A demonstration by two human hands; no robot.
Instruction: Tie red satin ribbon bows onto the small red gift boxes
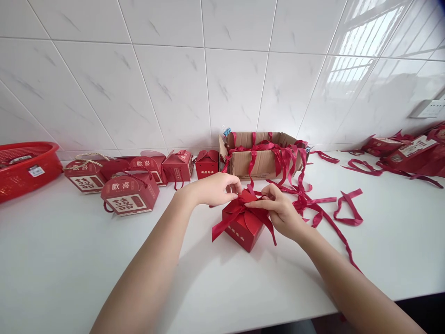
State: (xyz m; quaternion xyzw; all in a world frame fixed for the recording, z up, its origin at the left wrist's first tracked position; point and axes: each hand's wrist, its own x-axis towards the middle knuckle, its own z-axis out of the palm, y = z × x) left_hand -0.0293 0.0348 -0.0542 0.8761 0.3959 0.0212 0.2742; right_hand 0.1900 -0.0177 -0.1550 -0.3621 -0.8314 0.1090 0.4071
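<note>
A red gift box (pixel 242 232) with gold lettering sits on the white table, one corner turned toward me. Across its top lies a dark red ribbon (pixel 225 224) tied in a bow, its tails hanging over the sides. My right hand (pixel 280 208) pinches the bow's right side between thumb and index finger. At the upper left of the bow is my left hand (pixel 219 189), its fingers curled by the ribbon; whether they grip it is hard to make out.
Behind stands a cardboard box (pixel 243 164) draped with ribbons. Loose ribbon pieces (pixel 349 208) lie to the right. Several red boxes (pixel 130 195) stand at left, near a red plastic basket (pixel 45 162). More red packages (pixel 406 153) sit far right, against the tiled wall.
</note>
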